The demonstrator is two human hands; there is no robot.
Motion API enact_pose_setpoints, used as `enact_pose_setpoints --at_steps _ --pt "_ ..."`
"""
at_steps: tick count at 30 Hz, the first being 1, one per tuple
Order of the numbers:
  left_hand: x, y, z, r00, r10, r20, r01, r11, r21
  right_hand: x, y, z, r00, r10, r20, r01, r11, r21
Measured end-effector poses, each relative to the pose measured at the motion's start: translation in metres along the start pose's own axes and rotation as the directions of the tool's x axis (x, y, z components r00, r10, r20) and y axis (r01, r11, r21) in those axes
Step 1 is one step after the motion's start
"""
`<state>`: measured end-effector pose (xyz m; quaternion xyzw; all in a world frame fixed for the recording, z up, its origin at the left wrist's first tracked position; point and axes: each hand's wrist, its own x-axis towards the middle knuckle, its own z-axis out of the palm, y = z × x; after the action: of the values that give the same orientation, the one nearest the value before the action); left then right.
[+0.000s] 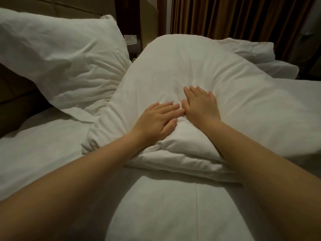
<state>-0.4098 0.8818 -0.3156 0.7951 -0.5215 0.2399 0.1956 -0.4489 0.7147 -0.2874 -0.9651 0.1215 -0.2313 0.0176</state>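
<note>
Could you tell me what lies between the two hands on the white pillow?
In the head view, only a sliver of creased plump white fabric pillow shows between the left hand and the right hand, which nearly meet.

Bedroom, perhaps hotel: white bed sheet (165, 214), pillows (57, 54), padded headboard (73, 6), brown curtains (234, 16).

Reaches in from 7 and 4 o'clock on bare forearms (90, 164), lays left hand (156, 120) flat, palm down, fingers straight toward 2 o'clock, and right hand (202, 106) flat beside it, fingers toward 11 o'clock.
</note>
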Motion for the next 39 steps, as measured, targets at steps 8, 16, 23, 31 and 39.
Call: enact_pose_setpoints --at_steps 8,16,23,31,39 --pt "-0.074 0.031 0.000 0.989 0.128 0.080 -0.145 0.953 0.265 -0.089 -0.007 -0.008 0.983 -0.137 -0.123 0.163 0.959 0.233" --pt "-0.076 0.011 0.011 0.953 0.281 -0.115 -0.181 0.830 0.527 -0.151 -0.001 0.012 0.938 -0.306 -0.160 0.288 0.949 -0.130" --pt "-0.050 0.004 0.000 0.905 0.313 -0.287 -0.066 0.772 0.633 -0.135 0.029 0.007 0.887 -0.368 -0.280 0.231 0.876 -0.423" --pt "-0.005 0.026 -0.048 0.996 -0.072 -0.056 0.088 0.925 0.369 -0.095 0.043 -0.043 0.866 -0.310 -0.393 0.211 0.938 -0.275" --pt "-0.055 0.041 -0.016 0.999 -0.003 -0.043 0.019 0.931 0.364 -0.140 0.041 -0.008 0.888 -0.265 -0.376 0.193 0.957 -0.218"
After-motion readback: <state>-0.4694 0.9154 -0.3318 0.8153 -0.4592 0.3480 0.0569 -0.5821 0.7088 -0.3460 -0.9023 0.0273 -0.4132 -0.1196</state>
